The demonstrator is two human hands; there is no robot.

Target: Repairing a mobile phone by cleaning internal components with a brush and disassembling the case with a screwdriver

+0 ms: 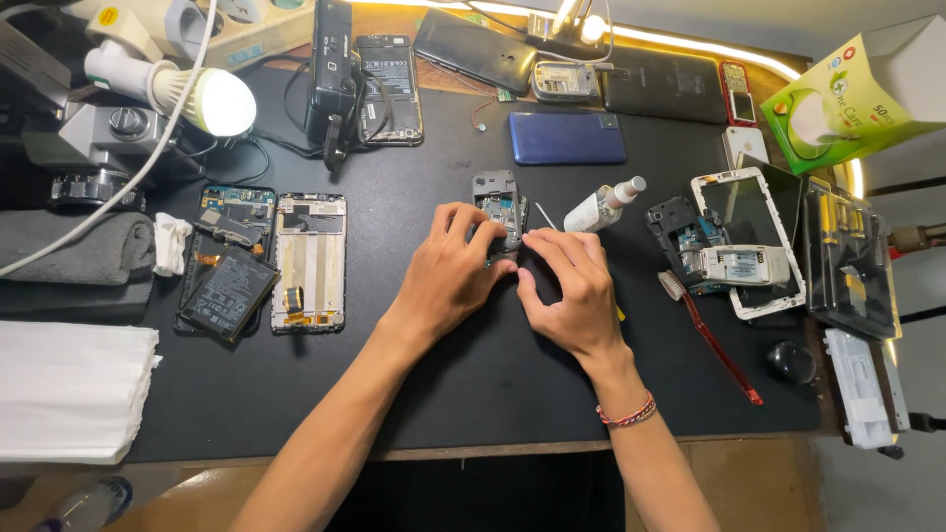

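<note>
Both hands, left [448, 271] and right [572, 281], pinch a small opened phone [498, 207] mid-mat [473, 394], clutter ringing them.

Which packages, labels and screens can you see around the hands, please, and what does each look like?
Green box: far right corner, green and white carton.
Blue phone: beyond the hands, dark blue back up.
White-framed screen: right, dark glass, partly covered.
Battery: left, black, pale label.
Spray bottle: by the right hand, white, lying down.
Left hand: on a small opened phone.
</note>
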